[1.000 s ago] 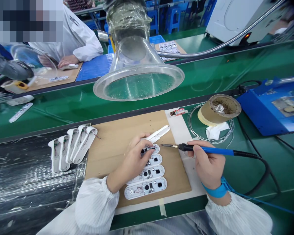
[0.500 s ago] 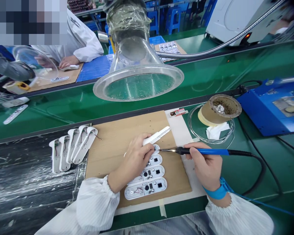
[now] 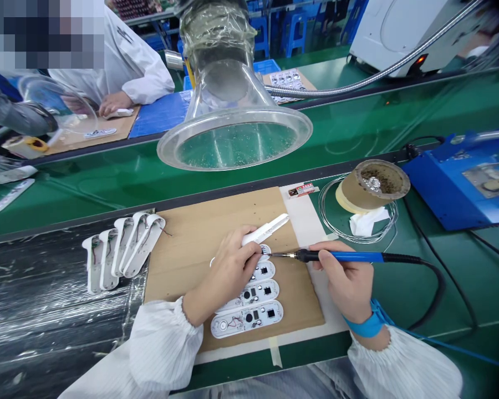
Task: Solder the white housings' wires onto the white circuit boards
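Note:
My right hand point(image 3: 346, 277) is closed round a blue-handled soldering iron point(image 3: 353, 256). The iron's tip touches or nearly touches the end of the farthest white circuit board point(image 3: 265, 252). My left hand point(image 3: 228, 271) is closed on a white plastic housing point(image 3: 270, 228), which slants up to the right beside that board. Its fingers partly cover the board, and the thumb lies close to the iron's tip. Nearer to me lie several more long, rounded white boards point(image 3: 249, 320) in a row on the cardboard sheet point(image 3: 183, 244), partly hidden by my left forearm.
Several white housings with wires point(image 3: 143, 249) lie at left on black wrapping. A clear fume hood point(image 3: 235, 138) hangs above. At right are a brown pot point(image 3: 353, 188), a coil of solder wire point(image 3: 322, 205) and a blue device point(image 3: 461, 188). A co-worker point(image 3: 141, 66) sits across the green conveyor point(image 3: 120, 188).
My right hand and the soldering iron's handle have shifted slightly left, the tip staying at the board. My left hand looks unmoved. A white strip on the conveyor has moved left.

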Tool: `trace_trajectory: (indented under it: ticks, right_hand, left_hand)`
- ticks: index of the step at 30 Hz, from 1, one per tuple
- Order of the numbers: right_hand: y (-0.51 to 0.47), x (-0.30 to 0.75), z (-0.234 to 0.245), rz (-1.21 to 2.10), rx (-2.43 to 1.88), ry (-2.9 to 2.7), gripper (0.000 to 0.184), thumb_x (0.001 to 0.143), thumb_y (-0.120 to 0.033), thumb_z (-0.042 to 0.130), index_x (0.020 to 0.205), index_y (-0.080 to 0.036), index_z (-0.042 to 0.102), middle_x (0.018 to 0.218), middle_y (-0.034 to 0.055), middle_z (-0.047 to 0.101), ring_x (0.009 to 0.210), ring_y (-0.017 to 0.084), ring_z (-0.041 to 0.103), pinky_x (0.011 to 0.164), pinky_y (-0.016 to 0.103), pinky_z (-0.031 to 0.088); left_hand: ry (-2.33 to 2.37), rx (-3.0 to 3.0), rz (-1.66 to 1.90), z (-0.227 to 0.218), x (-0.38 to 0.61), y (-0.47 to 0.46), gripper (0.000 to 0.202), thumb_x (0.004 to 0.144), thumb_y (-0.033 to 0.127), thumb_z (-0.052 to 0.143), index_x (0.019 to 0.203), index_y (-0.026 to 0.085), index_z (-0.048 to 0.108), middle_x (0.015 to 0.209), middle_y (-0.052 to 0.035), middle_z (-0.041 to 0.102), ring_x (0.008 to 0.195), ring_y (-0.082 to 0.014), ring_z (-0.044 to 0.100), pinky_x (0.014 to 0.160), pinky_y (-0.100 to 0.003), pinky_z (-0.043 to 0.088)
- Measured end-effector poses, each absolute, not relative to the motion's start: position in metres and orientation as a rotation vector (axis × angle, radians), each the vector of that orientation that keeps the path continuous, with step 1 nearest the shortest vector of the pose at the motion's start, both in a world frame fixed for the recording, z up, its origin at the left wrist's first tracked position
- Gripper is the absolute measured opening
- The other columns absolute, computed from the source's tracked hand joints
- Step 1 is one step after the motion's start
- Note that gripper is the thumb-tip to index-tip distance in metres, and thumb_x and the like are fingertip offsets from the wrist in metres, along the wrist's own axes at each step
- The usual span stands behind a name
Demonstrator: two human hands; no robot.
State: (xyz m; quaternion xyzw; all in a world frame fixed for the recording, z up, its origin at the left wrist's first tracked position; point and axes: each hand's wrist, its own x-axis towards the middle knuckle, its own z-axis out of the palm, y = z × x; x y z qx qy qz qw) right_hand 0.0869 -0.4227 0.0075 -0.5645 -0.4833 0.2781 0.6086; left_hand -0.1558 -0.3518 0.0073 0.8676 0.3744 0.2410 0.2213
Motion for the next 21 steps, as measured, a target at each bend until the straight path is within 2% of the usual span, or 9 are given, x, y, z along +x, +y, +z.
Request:
trace_trajectory:
  ticks: [11, 21]
  right_hand:
    - [-0.425, 0.093, 0.001, 0.594, -1.297, -1.057, 0.014, 0.098, -0.022, 0.069, 0.092, -0.022, 0.082, 0.065, -0.0008, 0.070, 0.056, 0.015, 0.066, 0.052, 0.027, 0.055]
    - [-0.428, 0.092, -0.007, 0.519, -1.319, -0.940, 0.016, 0.099, -0.030, 0.071, 0.093, -0.020, 0.083, 0.070, 0.0019, 0.072, 0.058, 0.018, 0.068, 0.054, 0.032, 0.054]
  left_hand:
    - [1.063, 2.408, 0.642, 0.008, -0.156, -0.351, 0.016, 0.108, 0.015, 0.057, 0.096, 0.022, 0.066, 0.146, -0.0114, 0.060, 0.130, -0.0311, 0.061, 0.103, -0.055, 0.057]
    - [1.090, 2.403, 0.609, 0.008, -0.156, -0.350, 0.016, 0.107, 0.017, 0.059, 0.095, 0.022, 0.068, 0.143, -0.0110, 0.063, 0.126, -0.0312, 0.063, 0.103, -0.056, 0.056]
